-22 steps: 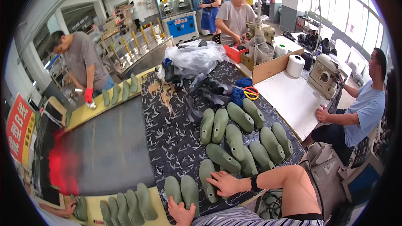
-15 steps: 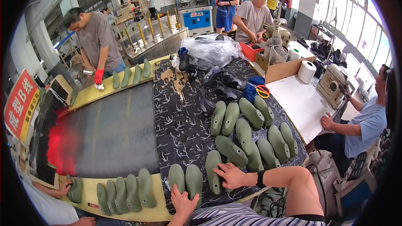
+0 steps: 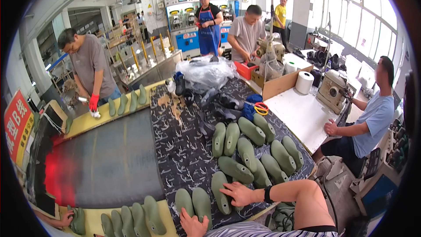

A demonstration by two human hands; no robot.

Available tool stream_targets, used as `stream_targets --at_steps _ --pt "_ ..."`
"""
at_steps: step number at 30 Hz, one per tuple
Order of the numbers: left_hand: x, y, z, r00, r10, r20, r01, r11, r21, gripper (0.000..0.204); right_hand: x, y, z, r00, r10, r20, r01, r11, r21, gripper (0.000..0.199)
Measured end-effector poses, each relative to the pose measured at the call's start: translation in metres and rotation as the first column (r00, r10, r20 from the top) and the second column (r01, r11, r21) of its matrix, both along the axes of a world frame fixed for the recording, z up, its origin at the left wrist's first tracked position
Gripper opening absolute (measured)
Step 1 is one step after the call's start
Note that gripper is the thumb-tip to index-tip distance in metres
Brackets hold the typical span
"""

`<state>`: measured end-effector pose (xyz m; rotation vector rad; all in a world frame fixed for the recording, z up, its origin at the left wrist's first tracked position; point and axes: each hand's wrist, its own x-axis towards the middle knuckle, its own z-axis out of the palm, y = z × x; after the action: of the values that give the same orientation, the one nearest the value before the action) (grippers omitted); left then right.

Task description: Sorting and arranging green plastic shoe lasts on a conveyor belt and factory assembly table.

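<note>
Two green shoe lasts (image 3: 201, 205) lie side by side at the near edge of the dark patterned table cover. My left hand (image 3: 193, 224) rests on their near ends, its fingers spread across the pair. Right of them, a third green shoe last (image 3: 220, 192) lies at a slight tilt. My right hand (image 3: 239, 194) lies on this last with fingers stretched out, not wrapped round it. Several more green lasts (image 3: 247, 153) are grouped just beyond my right hand, soles up, some with a round hole showing.
A conveyor belt (image 3: 118, 153) with yellow side boards runs to the left; several lasts (image 3: 151, 215) line it. Scissors (image 3: 261, 108), dark shoe uppers and a plastic bag (image 3: 206, 74) lie farther back. Co-workers sit or stand around, one at a sewing machine (image 3: 333, 90).
My view has shifted, so the scene sits a little farther left. Both hands stay on the same lasts. The person in the blue apron has moved left and turned.
</note>
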<state>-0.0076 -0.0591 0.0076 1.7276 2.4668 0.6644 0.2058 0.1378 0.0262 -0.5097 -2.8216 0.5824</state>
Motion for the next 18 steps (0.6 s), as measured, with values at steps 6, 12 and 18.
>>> stream_targets --at_steps 6,12,18 --pt "0.004 0.001 0.028 0.996 0.045 0.082 -0.028 0.979 -0.204 0.054 0.002 0.001 -0.009 1.000 0.016 -0.019 -0.016 1.000 -0.017 0.074" --pt "0.006 -0.003 0.023 0.988 0.079 0.134 -0.066 0.993 -0.099 0.053 0.002 0.000 -0.016 1.000 0.000 0.015 0.000 1.000 -0.002 0.076" --pt "0.007 0.000 0.024 0.993 0.076 0.092 -0.069 0.995 -0.072 0.049 0.003 0.002 -0.010 1.000 0.006 0.006 -0.006 0.999 -0.032 0.074"
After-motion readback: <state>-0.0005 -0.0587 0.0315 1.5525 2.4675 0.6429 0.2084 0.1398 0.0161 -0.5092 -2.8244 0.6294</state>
